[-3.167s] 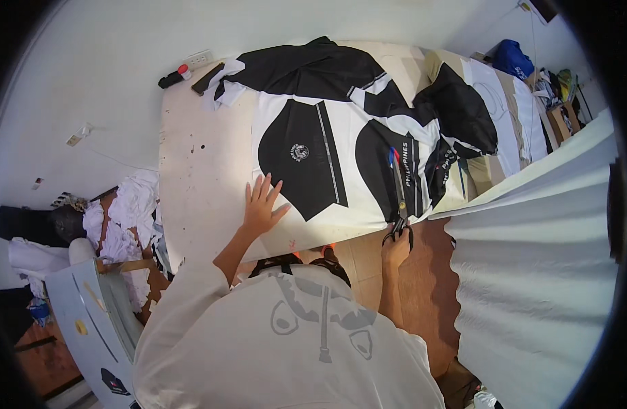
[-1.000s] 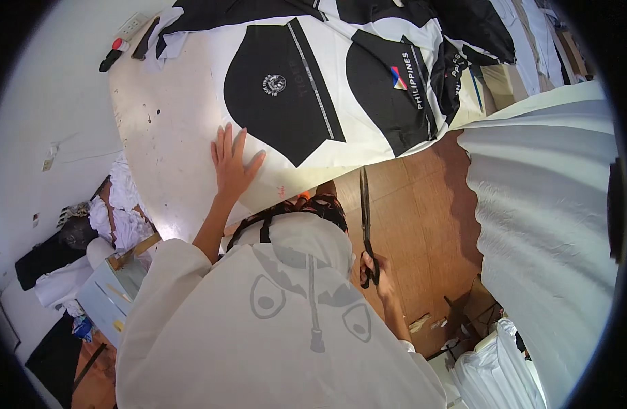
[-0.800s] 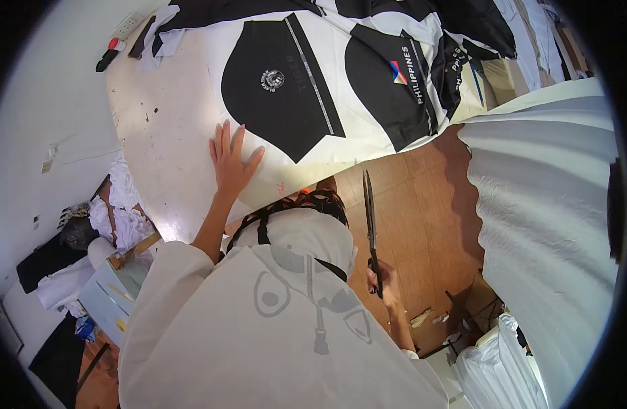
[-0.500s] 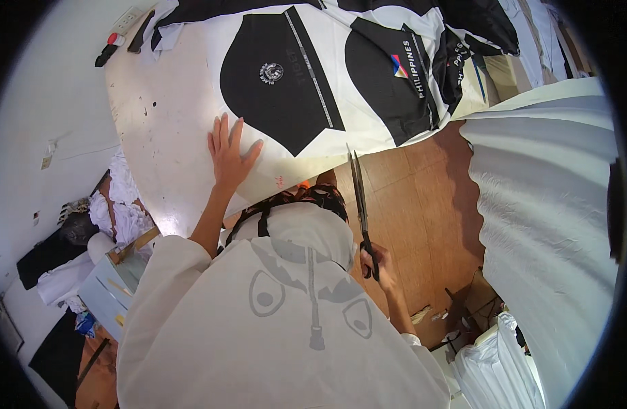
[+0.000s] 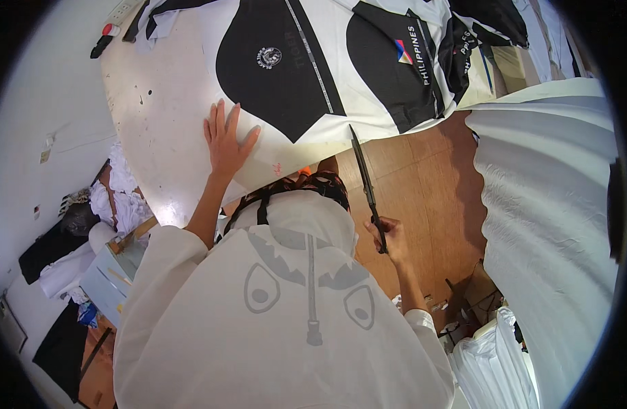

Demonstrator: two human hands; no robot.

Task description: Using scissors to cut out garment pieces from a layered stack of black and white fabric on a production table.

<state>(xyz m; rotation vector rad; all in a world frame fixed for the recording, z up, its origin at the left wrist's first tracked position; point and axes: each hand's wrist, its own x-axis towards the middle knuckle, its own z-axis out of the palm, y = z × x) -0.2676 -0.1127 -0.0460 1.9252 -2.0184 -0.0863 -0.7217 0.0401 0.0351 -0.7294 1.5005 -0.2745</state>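
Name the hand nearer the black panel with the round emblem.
Left. The left hand lies beside the panel, lower left; the right hand is farther, off the table.

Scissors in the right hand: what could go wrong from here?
1. The scissors' tip sits close to the lower right corner of the left black panel; a stray cut could nick it.
2. The left hand lies well left of the scissors, so the white fabric by their tip might shift.
3. The right hand holds them apparently near the person's leg; a slip might poke it.
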